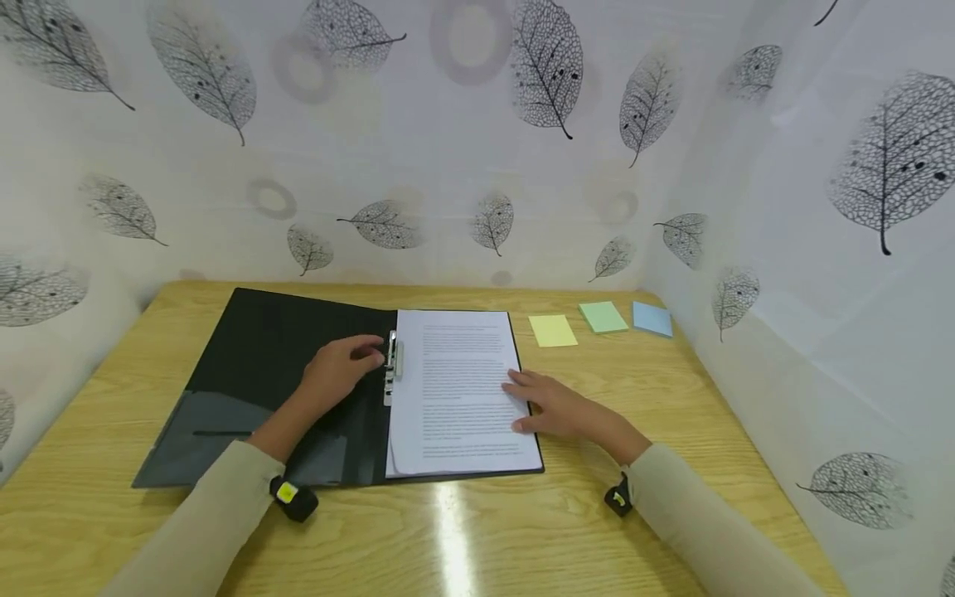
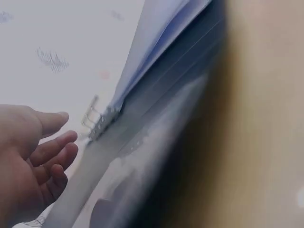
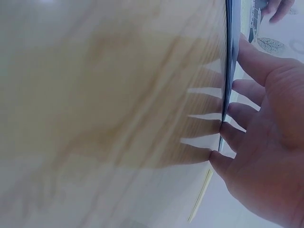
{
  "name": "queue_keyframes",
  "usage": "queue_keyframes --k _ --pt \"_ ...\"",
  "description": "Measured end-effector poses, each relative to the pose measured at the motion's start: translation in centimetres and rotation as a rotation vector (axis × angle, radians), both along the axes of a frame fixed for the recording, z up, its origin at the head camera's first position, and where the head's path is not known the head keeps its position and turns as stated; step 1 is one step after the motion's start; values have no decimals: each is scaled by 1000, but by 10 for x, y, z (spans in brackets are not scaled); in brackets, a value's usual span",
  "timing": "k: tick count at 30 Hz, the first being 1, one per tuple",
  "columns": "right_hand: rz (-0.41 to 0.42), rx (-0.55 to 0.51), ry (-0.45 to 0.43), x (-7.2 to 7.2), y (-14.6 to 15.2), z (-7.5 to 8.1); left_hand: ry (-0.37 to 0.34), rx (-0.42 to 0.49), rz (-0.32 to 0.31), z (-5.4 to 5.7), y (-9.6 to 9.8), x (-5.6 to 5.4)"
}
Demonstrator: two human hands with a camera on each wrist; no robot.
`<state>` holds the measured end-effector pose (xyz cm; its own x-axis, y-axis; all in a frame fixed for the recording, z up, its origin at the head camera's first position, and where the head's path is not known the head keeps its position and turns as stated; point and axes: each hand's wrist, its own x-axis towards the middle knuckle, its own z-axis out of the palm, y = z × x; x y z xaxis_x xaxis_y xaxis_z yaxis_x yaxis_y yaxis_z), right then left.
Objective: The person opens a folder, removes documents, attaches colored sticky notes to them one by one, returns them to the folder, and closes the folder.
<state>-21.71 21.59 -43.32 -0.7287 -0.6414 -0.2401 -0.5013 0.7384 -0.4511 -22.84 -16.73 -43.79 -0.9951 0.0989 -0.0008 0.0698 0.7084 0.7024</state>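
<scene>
A black ring binder (image 1: 269, 348) lies spread flat on the table, with a stack of printed paper (image 1: 462, 390) on its right side. Along the spine runs a metal clip (image 1: 390, 369), whose prongs stand up in the left wrist view. My left hand (image 1: 337, 373) hovers just left of this clip, its fingers loosely bent and apart from it in the left wrist view. At the right edge of the paper, my right hand (image 1: 555, 406) rests with spread fingers. Its fingertips (image 3: 237, 130) meet the binder's edge in the right wrist view.
Three sticky note pads lie at the back right of the wooden table (image 1: 634, 381): yellow (image 1: 553, 331), green (image 1: 603, 317) and blue (image 1: 652, 319). A clear pocket (image 1: 216, 423) covers the lower part of the binder's left cover. Leaf-patterned curtains (image 1: 448, 149) hang behind.
</scene>
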Motion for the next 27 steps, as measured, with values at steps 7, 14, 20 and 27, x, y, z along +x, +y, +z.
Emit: queue_keyframes --k 7,14,20,27 --pt "3 14 6 -1 0 0 0 82 -5 8 -18 79" --pt "8 17 5 -2 0 -2 -193 146 159 18 -53 143" --pt "18 18 21 -2 0 -2 -329 162 243 14 -76 173" --pt "11 17 15 -2 -1 -3 -474 128 277 1 -82 183"
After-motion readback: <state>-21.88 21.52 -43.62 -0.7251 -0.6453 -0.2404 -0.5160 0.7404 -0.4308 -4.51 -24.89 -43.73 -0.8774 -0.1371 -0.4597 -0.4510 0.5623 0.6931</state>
